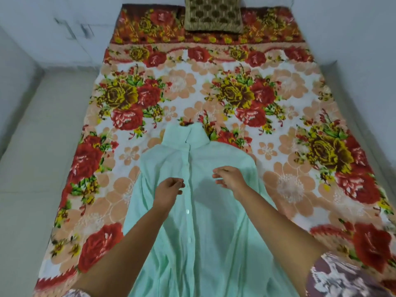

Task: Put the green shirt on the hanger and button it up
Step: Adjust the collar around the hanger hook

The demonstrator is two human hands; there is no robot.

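Note:
The pale green shirt (205,228) lies flat on the bed, collar pointing away from me, its front placket with small buttons running down the middle. A dark bit at the collar opening (186,124) may be the hanger's hook; the rest of any hanger is hidden under the cloth. My left hand (168,190) hovers just left of the placket, fingers curled loosely, holding nothing. My right hand (228,179) floats over the shirt's chest to the right of the placket, fingers spread, empty.
A floral bedspread (278,108) in red, yellow and peach covers the bed. A brown patterned pillow (213,13) leans at the head. A tiled floor (38,168) runs along the left; white walls close in on both sides.

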